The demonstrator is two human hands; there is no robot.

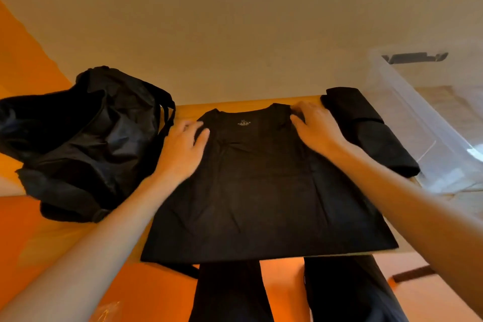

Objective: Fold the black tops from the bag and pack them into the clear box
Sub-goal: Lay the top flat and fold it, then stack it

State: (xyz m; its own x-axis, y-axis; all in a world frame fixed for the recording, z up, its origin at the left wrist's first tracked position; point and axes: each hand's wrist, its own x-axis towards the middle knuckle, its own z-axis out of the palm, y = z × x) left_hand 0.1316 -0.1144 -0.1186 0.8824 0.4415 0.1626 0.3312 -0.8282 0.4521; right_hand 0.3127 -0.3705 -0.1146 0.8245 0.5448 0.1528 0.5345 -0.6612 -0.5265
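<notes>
left hand (183,146) lies on the near-bag shoulder of the spread black top (261,185), fingers stretched out and a little splayed, thumb on the cloth, gripping nothing that shows; motion blur softens its fingertips; right hand (316,128) rests on the top's other shoulder, palm down, fingertips bent at the strap edge; whether they pinch the fabric or only press it cannot be told; both bare forearms reach in across the top's two sides.

the top lies flat and face up on the orange worktop (235,103), neckline away from the person, a pale printed label (244,123) just inside the collar, too small to read; its hem hangs at the worktop's near edge; below the hem, dark-trousered legs (230,293) are cut off by the frame.

left of the top, touching or nearly touching its shoulder, slumps a crumpled black bag (86,138), mouth open, its inside too dark to make out; right of the top, just beside the right hand, lies a folded black top (371,131); beyond that, further right of the spread top, stands the clear box (423,112), partly out of frame, a dark clip (415,57) on its far rim.
</notes>
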